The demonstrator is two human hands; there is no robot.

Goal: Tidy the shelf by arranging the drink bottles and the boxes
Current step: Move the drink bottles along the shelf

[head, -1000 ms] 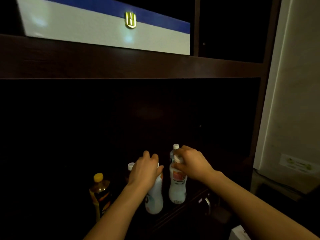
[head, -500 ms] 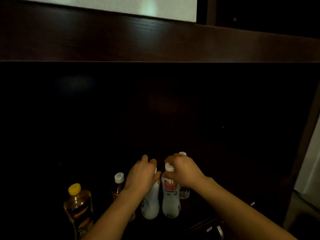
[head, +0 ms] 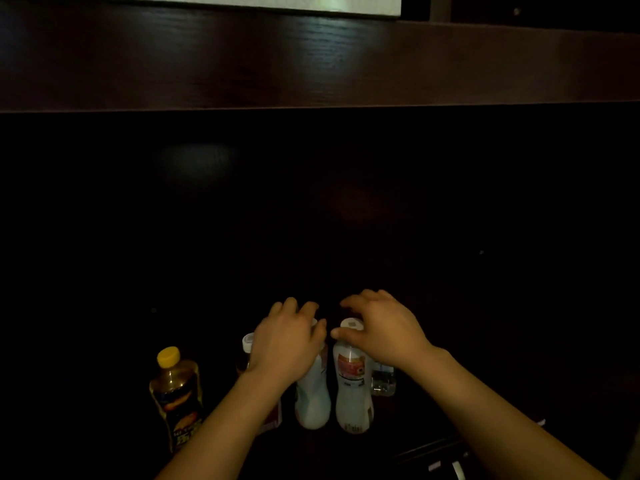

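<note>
Nearest, on the dark shelf (head: 433, 448), two white drink bottles stand upright side by side, long axes vertical, caps up. The left hand (head: 289, 344) wraps the top of the left white bottle (head: 313, 403); the right hand (head: 381, 327) curls loosely over the cap of the right white bottle (head: 352, 393). They seem mid-alignment; next, probably nudge them level. Further left stands a yellow-capped bottle (head: 176, 393).

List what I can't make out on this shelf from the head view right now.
- White bottle: cap covered by left hand.
- Bottle behind that arm: only its cap shows.
- Clear bottle: top hidden by right hand.
- Shelf depths: too dark.
- Labels: too blurred.
</note>
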